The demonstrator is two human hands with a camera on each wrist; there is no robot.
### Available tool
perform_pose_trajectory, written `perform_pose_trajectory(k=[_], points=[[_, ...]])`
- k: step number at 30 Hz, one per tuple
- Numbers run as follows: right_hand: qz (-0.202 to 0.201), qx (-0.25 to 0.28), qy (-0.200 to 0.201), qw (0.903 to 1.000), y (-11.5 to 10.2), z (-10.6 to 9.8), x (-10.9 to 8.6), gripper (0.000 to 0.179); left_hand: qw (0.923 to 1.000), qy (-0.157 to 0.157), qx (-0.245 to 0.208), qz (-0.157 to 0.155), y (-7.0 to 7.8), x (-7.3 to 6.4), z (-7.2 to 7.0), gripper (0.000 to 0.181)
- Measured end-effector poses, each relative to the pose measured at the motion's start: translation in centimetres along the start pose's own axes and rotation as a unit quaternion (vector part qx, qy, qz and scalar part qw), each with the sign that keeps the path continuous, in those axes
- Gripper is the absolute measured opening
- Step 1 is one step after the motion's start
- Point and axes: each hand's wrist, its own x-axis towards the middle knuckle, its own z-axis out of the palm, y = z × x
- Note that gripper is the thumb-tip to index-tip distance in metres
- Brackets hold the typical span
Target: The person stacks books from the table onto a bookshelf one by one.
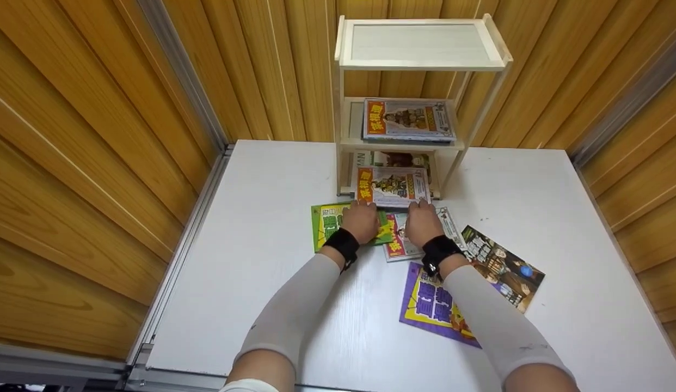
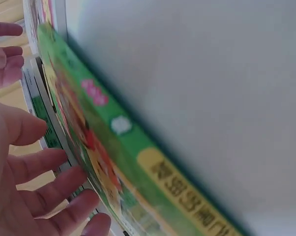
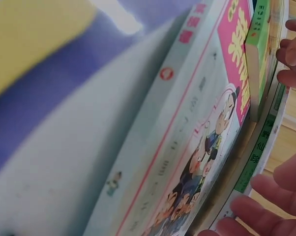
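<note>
L hand (image 1: 361, 222) & R hand (image 1: 423, 224) were at the front edge of a bk stack (image 1: 393, 184), btm tier of a pale wood rack (image 1: 422, 68).
From my remote post I saw the L hand's fingers loosely bent & spread apart, tips by the stack's edge; R hand's much the same, w/ no pinch visible on either. I judged that an uneven push could've skewed the pile or slid its top bk off, esp. as another bk (image 1: 400, 159) lay behind & might've snagged it; low hands could also have dragged the green bk (image 1: 330, 224) & pink-panelled bk (image 1: 397, 245) beneath them. The stack lay face up, front end toward the hands; top cover white, red panel w/ yellow lettering at one end, cartoon crowd mid-cover.
</note>
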Motion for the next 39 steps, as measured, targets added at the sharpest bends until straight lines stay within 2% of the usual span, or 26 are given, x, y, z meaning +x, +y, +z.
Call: perform_pose_trajectory(k=[5,13,17,24,28,32,37,39], points=[[0.01,0.028,-0.028,0.9992,0.5,0.5,0.6,0.042,0.9998,-0.02,-0.01,0.001,-0.9,1.1,-0.1,0.052],[0.027,0.063,-0.035,0.997,1.4,0.5,1.8,0.038,0.9985,-0.039,-0.03,-0.025,-1.4,3.7,-0.4,0.054],[0.036,0.075,-0.057,0.9949,1.8,0.6,2.2,0.041,0.9979,-0.048,-0.032,-0.03,-1.2,4.3,-0.3,0.048],[0.071,0.086,-0.065,0.9916,2.3,0.6,3.0,0.048,0.9976,-0.038,-0.044,-0.038,-1.2,4.9,-0.4,0.044],[0.074,0.088,-0.066,0.9911,2.5,0.3,2.8,0.047,0.9974,-0.036,-0.051,-0.034,-1.0,4.6,-0.7,0.047],[0.058,0.086,-0.053,0.9932,2.4,0.1,2.0,0.049,0.9971,-0.022,-0.063,-0.037,-1.0,3.8,-0.4,0.048],[0.052,0.076,-0.039,0.995,1.8,-0.3,0.0,0.059,0.9974,0.006,-0.051,-0.05,-1.4,1.8,0.4,0.052],[0.052,0.062,-0.046,0.9957,1.4,-0.7,-1.0,0.065,0.9958,0.025,-0.062,-0.063,-1.4,0.6,0.6,0.054]])
